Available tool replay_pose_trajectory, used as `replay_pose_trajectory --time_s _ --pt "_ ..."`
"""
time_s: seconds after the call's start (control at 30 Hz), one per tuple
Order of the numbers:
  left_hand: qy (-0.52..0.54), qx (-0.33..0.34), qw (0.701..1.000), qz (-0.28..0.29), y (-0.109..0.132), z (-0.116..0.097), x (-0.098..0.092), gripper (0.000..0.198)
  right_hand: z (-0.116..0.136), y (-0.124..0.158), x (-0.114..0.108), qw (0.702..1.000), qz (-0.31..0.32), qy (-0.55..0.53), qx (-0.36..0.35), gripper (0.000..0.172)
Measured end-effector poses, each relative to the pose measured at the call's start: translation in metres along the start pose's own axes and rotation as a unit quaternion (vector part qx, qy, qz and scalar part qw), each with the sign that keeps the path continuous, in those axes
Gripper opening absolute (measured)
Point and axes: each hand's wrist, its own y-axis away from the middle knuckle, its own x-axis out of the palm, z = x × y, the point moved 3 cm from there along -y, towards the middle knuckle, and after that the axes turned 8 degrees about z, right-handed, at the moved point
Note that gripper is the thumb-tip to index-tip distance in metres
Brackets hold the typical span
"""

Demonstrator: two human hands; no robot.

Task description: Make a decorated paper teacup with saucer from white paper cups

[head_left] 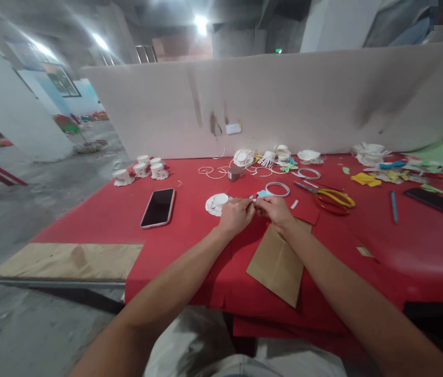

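Observation:
My left hand (237, 215) and my right hand (274, 210) meet over the red table, both with fingers closed in a pinch. Between their fingertips shows a tiny white and red bit, too small to name. Just left of my left hand lies a white fringed paper piece with a round cup-like centre (217, 203), partly behind that hand. A light blue paper piece (264, 193) lies right behind my fingers. Beneath my right wrist is a brown paper sheet or envelope (278, 262), partly covered by the forearm.
A phone (158, 208) lies left, before several small white cups (142, 169). Behind my hands are a tape ring (277, 189), a brown round piece (235, 173) and looped white cord (210, 172). Yellow-handled pliers (337, 198), scissors (329, 207) and a blue pen (394, 207) lie right.

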Motion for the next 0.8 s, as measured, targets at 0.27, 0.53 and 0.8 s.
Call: replay_pose_trajectory --time_s 0.27,0.53,0.8 --pt "0.098 -0.038 0.994 -0.014 -0.0009 0.0 -0.0036 0.022 0.0021 0.0001 -0.002 1.0 0.005 -0.006 -0.01 0.028" --pt "0.18 -0.095 0.979 -0.016 -0.002 -0.0003 -0.0043 0.02 0.0055 0.0021 -0.0007 1.0 0.013 -0.005 -0.025 0.032" --pt "0.128 -0.067 0.989 0.005 -0.0012 0.0004 -0.0027 0.022 0.0054 0.0013 -0.0009 0.999 0.014 0.029 -0.028 0.034"
